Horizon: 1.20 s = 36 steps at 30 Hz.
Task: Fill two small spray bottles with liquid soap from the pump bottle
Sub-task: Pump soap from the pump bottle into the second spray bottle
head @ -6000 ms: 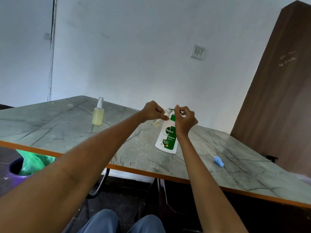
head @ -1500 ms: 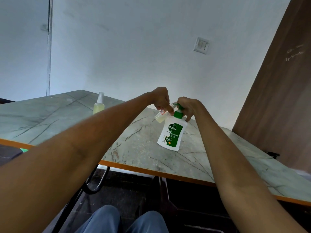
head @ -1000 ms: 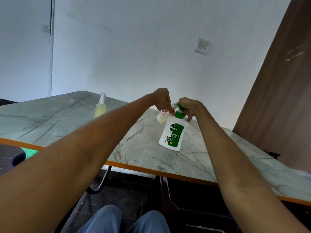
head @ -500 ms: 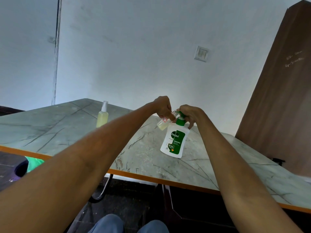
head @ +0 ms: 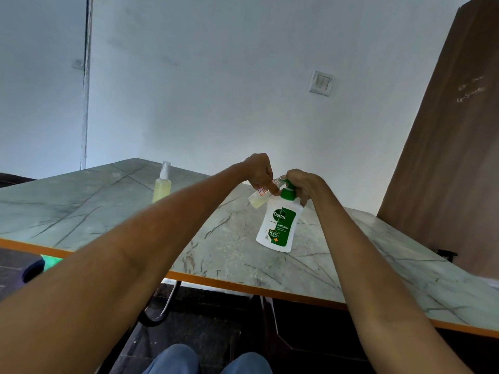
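Observation:
A white pump bottle (head: 279,226) with a green label and green pump stands on the marble table (head: 102,211). My right hand (head: 303,186) is curled over the green pump head. My left hand (head: 259,171) pinches a small clear spray bottle (head: 258,199), capless and tilted, its open neck held against the pump nozzle. Pale yellow liquid sits in its lower end. A second small spray bottle (head: 162,187), capped and filled with yellowish liquid, stands upright farther left on the table.
The table has an orange front edge (head: 229,283). A brown wooden cabinet (head: 448,163) stands at the right. A dark bin with a green bag (head: 40,265) sits on the floor at the left. My knees (head: 205,360) show below.
Both hands keep their grips at the pump nozzle. Since six seconds ago the blue spray cap on the table's right has gone out of sight behind my right arm as the view shifted.

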### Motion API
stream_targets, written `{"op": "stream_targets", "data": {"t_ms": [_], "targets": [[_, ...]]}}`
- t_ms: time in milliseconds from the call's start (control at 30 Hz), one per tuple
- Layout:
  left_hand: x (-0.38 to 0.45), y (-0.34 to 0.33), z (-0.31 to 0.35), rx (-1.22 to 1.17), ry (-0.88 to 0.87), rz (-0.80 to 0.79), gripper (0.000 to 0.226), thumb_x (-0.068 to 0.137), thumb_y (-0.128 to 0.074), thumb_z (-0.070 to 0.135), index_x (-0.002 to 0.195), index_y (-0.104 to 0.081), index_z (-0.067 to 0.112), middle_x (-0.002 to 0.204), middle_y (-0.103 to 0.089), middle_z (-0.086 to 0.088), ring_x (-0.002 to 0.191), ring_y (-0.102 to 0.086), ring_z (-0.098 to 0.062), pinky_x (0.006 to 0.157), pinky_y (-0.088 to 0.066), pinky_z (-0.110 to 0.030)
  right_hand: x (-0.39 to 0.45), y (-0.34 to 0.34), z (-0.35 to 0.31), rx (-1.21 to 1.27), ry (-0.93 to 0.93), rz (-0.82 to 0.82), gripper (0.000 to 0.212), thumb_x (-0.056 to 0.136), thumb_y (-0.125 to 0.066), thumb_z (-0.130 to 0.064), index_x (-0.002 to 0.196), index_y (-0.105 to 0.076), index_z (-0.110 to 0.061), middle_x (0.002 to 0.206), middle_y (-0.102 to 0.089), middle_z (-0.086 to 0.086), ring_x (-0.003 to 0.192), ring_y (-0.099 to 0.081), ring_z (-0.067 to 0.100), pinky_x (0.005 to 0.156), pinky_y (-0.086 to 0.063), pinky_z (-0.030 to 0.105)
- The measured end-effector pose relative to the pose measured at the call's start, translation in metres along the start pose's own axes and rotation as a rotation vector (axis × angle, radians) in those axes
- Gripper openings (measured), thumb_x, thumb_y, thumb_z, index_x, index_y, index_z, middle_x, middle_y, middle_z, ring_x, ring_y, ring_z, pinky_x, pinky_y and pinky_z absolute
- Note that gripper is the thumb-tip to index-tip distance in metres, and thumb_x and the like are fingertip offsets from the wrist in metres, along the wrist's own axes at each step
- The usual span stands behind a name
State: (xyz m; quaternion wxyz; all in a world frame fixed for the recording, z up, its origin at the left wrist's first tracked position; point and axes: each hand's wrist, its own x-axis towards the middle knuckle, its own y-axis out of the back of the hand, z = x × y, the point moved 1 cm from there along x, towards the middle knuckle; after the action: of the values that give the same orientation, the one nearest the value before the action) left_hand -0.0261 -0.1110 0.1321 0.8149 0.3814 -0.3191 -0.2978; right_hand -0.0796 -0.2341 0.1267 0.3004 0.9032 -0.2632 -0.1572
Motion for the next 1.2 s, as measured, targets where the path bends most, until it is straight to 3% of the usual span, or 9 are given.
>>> {"op": "stream_targets", "data": {"t_ms": [200, 367, 533, 633, 733, 800, 967, 1200], "targets": [[-0.0028, 0.0023, 0.0006, -0.012, 0.012, 0.025, 0.04, 0.065, -0.083, 0.029, 0.091, -0.072, 0.001, 0.083, -0.068, -0.009, 0.06, -0.06, -0.015, 0.062, -0.05, -0.018, -0.0005, 0.0027, -0.0063, -0.046, 0.01, -0.024, 0.031, 0.095, -0.027, -0.017, 0.11, -0.052, -0.01, 0.112, -0.058, 0.015, 0.104, -0.052, 0.027, 0.095, -0.035, 0.054], [-0.0037, 0.0014, 0.0019, -0.017, 0.018, 0.022, 0.04, 0.065, -0.083, 0.029, 0.092, -0.072, 0.001, 0.085, -0.069, -0.01, 0.064, -0.061, -0.017, 0.06, -0.05, -0.017, -0.0032, 0.0029, -0.0063, -0.055, 0.015, -0.036, 0.028, 0.095, -0.027, -0.017, 0.086, -0.053, -0.013, 0.106, -0.058, 0.012, 0.101, -0.053, 0.026, 0.086, -0.035, 0.051], [-0.0007, 0.0015, 0.0004, -0.023, 0.02, 0.024, 0.041, 0.065, -0.083, 0.028, 0.093, -0.072, 0.0, 0.086, -0.069, -0.011, 0.063, -0.061, -0.016, 0.06, -0.05, -0.017, -0.0025, 0.0017, -0.0066, -0.047, 0.001, -0.027, 0.03, 0.096, -0.028, -0.018, 0.081, -0.053, -0.013, 0.103, -0.058, 0.013, 0.097, -0.053, 0.026, 0.083, -0.036, 0.048], [0.0002, -0.0003, -0.0021, -0.02, 0.016, 0.01, 0.042, 0.065, -0.083, 0.027, 0.093, -0.072, -0.001, 0.084, -0.068, -0.01, 0.065, -0.061, -0.018, 0.065, -0.052, -0.021, -0.0003, -0.0012, -0.0042, -0.063, -0.011, 0.01, 0.027, 0.096, -0.03, -0.022, 0.082, -0.051, -0.012, 0.105, -0.058, 0.013, 0.09, -0.054, 0.025, 0.083, -0.039, 0.047], [0.0001, -0.0014, -0.0028, -0.015, 0.01, 0.011, 0.042, 0.065, -0.083, 0.028, 0.093, -0.072, -0.001, 0.084, -0.069, -0.01, 0.06, -0.06, -0.014, 0.062, -0.051, -0.018, 0.004, -0.0019, -0.0028, -0.092, -0.006, 0.036, 0.025, 0.096, -0.029, -0.022, 0.094, -0.051, -0.01, 0.117, -0.059, 0.015, 0.098, -0.053, 0.027, 0.096, -0.038, 0.053], [0.0002, -0.0002, -0.0027, -0.02, 0.013, 0.018, 0.042, 0.065, -0.082, 0.028, 0.094, -0.072, 0.0, 0.088, -0.07, -0.012, 0.06, -0.059, -0.014, 0.061, -0.05, -0.018, 0.0039, -0.0013, -0.0038, -0.095, -0.005, 0.038, 0.025, 0.095, -0.029, -0.02, 0.101, -0.051, -0.009, 0.12, -0.059, 0.016, 0.101, -0.054, 0.027, 0.097, -0.037, 0.053], [0.0, 0.0012, 0.0001, -0.036, 0.026, 0.04, 0.039, 0.063, -0.084, 0.029, 0.088, -0.072, 0.002, 0.081, -0.067, -0.009, 0.059, -0.058, -0.014, 0.057, -0.049, -0.018, -0.0016, 0.0022, -0.0073, -0.079, 0.016, 0.027, 0.026, 0.096, -0.027, -0.018, 0.094, -0.051, -0.009, 0.105, -0.057, 0.012, 0.102, -0.052, 0.025, 0.1, -0.033, 0.055], [0.0, 0.001, -0.0012, -0.025, 0.026, 0.036, 0.039, 0.063, -0.084, 0.03, 0.087, -0.073, 0.002, 0.079, -0.067, -0.008, 0.06, -0.059, -0.013, 0.055, -0.046, -0.014, -0.0006, 0.0004, -0.0079, -0.099, -0.011, 0.017, 0.028, 0.094, -0.026, -0.02, 0.106, -0.048, -0.007, 0.111, -0.059, 0.013, 0.106, -0.055, 0.027, 0.092, -0.037, 0.054]]}}
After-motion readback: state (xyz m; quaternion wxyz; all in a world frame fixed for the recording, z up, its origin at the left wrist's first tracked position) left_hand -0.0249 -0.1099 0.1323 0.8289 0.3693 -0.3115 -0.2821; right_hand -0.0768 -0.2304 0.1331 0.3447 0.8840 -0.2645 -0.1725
